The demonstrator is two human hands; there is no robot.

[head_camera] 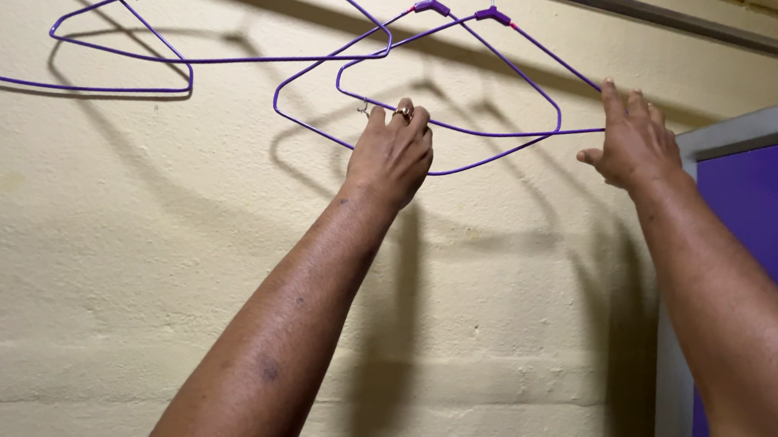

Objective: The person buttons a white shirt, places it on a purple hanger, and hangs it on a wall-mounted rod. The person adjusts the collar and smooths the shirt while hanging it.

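The left hand (392,152) curls its fingers (404,115) around the lower bar of a purple wire hanger (507,133) that hangs on the metal rail (664,18). The right hand (633,143), fingers open, touches its sloping arm. The hanger looks light, thin and springy; the bar seems the best hold.

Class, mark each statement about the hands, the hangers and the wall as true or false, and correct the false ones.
1. The hangers are purple wire. True.
2. The left hand wears a ring. True.
3. The right hand hangs far below the hangers, touching nothing. False: it is raised to a hanger's right end, fingers on the wire.
4. The hangers hook onto a metal rail overhead. True.
5. The wall is bright red. False: it is pale cream, rough-textured.
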